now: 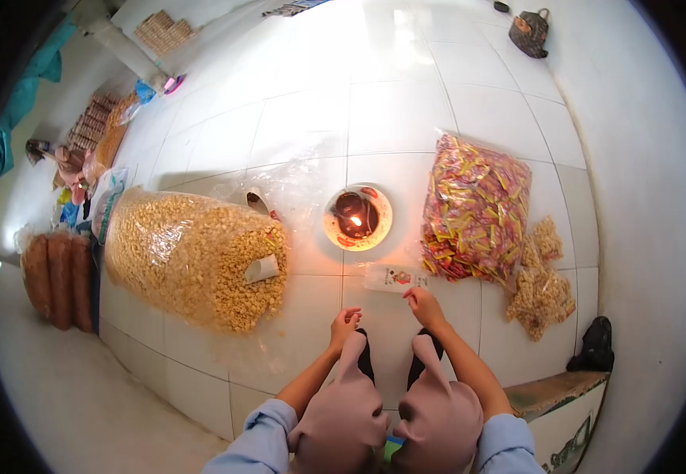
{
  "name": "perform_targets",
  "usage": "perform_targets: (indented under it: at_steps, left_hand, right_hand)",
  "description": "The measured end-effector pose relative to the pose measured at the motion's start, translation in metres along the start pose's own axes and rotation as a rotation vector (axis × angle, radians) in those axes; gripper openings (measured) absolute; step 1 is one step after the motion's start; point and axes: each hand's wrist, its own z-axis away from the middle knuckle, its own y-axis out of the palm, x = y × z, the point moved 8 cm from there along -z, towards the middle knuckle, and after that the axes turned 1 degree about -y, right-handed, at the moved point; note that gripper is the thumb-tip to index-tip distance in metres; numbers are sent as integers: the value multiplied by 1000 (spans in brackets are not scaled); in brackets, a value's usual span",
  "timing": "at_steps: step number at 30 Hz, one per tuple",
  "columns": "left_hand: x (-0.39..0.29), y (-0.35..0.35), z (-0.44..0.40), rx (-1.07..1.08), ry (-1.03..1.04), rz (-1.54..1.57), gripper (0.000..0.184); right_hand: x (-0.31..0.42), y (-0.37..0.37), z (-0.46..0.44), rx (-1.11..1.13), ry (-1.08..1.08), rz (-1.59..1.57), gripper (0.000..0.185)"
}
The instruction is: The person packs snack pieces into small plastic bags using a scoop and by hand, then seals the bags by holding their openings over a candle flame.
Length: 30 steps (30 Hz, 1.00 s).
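Observation:
My right hand [424, 306] reaches down to the near edge of a clear printed plastic bag [396, 279] on the floor, its fingertips pinched together there. Loosely curled, with fingers slightly apart, my left hand [345, 326] hovers by my left knee and holds nothing that I can see. Beyond the plastic bag, a small flame burns on a dark holder in a pale plate [331, 229]. To the left lies a large clear sack of yellow puffed snacks [177, 245], its mouth facing me, with a white scoop-like piece [262, 270] resting on the snacks.
At right lies a big bag of small red and yellow packets [477, 205], beside small filled snack bags [540, 300]. Long brown bundles [58, 276] stand at far left. A person [72, 166] sits behind them. A black bag [594, 345] is near the right wall.

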Motion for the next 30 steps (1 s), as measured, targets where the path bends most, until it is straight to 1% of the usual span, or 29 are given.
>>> perform_targets:
  at_steps: [1, 2, 4, 5, 7, 8, 9, 10, 11, 13, 14, 16, 17, 19, 20, 22, 23, 25, 26, 28, 29, 30]
  left_hand:
    - [3, -10, -2, -68, -8, -21, 20]
    - [7, -14, -9, -72, -18, -9, 20]
    - [-18, -27, -23, -251, 299, -157, 20]
    - [-16, -28, -35, -255, 282, -145, 20]
    - [-27, -30, -58, -306, 392, -158, 20]
    - [-27, -31, -70, -312, 373, -147, 20]
    - [-29, -26, -81, -240, 323, -5, 20]
    - [-24, -21, -92, -165, 273, 136, 20]
    - [-22, -20, -99, -166, 255, 143, 20]
    - [-3, -7, -116, -3, 42, 324, 21]
    - [-2, -7, -121, -3, 36, 325, 21]
    - [-13, 2, -119, 105, 27, -17, 35]
    - [-19, 6, -116, 108, 23, -18, 35]
    - [-22, -1, -111, -81, -9, -125, 40]
    - [-23, 1, -109, -81, -12, -126, 40]
    - [-23, -4, -111, -200, 3, -314, 37]
    - [-21, -6, -112, -200, 3, -311, 37]
    - [-13, -7, -115, -81, -51, -196, 36]
    - [-14, -8, -116, -84, -49, -194, 36]
    - [-24, -16, -106, -112, 11, -89, 27]
    - [-27, -18, -100, -117, 11, -92, 27]
    - [-37, -18, -93, -114, 89, -92, 23]
  right_hand:
    - [11, 15, -4, 82, -79, 23, 11]
    - [20, 24, -10, 83, -167, 52, 9]
    - [27, 41, -25, 117, -171, 63, 9]
    - [32, 49, -34, 139, -182, 66, 10]
    - [36, 68, -53, 183, -170, 80, 13]
    - [36, 75, -60, 209, -156, 86, 17]
    - [33, 82, -66, 228, -149, 93, 17]
    - [31, 86, -71, 221, -172, 142, 21]
    - [28, 88, -74, 211, -195, 189, 26]
    - [21, 93, -79, 202, -188, 193, 26]
    - [20, 93, -82, 179, -194, 198, 27]
    - [18, 95, -83, 175, -195, 204, 29]
    - [18, 95, -84, 165, -200, 208, 30]
    - [17, 99, -84, 149, -183, 240, 31]
    - [16, 99, -84, 131, -173, 277, 32]
    - [16, 99, -85, 127, -168, 268, 32]
    - [16, 99, -85, 123, -163, 258, 32]
    - [15, 99, -85, 130, -153, 253, 32]
    - [15, 99, -86, 135, -143, 246, 32]
    - [15, 98, -88, 128, -141, 237, 32]
    - [16, 96, -87, 119, -137, 231, 32]
    - [13, 97, -86, 118, -141, 226, 32]
